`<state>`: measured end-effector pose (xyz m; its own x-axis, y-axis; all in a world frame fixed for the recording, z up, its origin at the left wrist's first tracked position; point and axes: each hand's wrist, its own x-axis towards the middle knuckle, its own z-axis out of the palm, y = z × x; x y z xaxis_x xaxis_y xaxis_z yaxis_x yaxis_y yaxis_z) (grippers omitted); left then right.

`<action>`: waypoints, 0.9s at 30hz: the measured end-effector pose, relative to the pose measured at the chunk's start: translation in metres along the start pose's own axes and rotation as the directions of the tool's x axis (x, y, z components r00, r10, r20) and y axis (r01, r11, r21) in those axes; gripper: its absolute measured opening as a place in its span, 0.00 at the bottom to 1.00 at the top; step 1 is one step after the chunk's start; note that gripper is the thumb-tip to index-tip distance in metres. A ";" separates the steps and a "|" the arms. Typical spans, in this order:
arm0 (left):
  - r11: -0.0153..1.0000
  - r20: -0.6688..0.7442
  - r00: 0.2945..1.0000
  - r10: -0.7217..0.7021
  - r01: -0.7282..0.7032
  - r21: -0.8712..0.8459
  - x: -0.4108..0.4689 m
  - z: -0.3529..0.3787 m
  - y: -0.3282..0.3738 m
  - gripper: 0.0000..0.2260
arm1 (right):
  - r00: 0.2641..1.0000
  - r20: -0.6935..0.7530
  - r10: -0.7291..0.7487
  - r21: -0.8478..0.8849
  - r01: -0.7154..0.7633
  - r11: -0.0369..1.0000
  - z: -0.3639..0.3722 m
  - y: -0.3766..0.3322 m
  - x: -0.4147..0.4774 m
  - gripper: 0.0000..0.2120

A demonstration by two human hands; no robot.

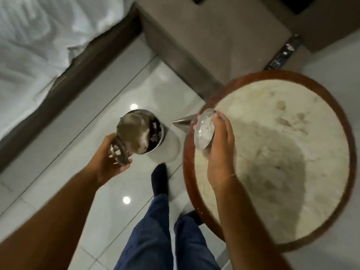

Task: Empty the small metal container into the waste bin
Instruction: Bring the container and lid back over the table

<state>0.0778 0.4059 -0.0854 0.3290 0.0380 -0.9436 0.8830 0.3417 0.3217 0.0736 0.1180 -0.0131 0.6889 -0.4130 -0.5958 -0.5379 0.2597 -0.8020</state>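
Note:
The waste bin [158,137] is a small shiny metal cylinder on the tiled floor, with dark scraps inside. My left hand [106,160] grips a metal ringed piece joined to the bin's grey lid [132,133], which is tilted up over the bin's left half. My right hand [220,152] holds the small metal container [204,131], a shallow round dish with whitish residue. The dish is tipped on edge above the left rim of the round table, to the right of the bin and not over it. A metal cone [182,122] points left from behind the dish.
The round table [188,172] has a dark wooden rim and a pale stained top. A bed with white sheets [29,45] lies at the upper left and a grey block [214,36] behind the bin. My foot in a dark sock [159,178] stands just below the bin.

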 end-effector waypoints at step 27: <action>-0.288 0.903 0.429 -0.002 -0.865 0.410 -0.160 0.354 -0.126 0.50 | 0.965 -0.023 0.262 0.666 -0.181 0.724 -0.238 0.022 -0.036 0.22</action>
<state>0.0323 0.0243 0.0534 0.4414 -0.8327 -0.3344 -0.4015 -0.5165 0.7563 -0.0785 -0.0693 0.0013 0.5131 -0.3502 -0.7836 -0.1905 0.8437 -0.5018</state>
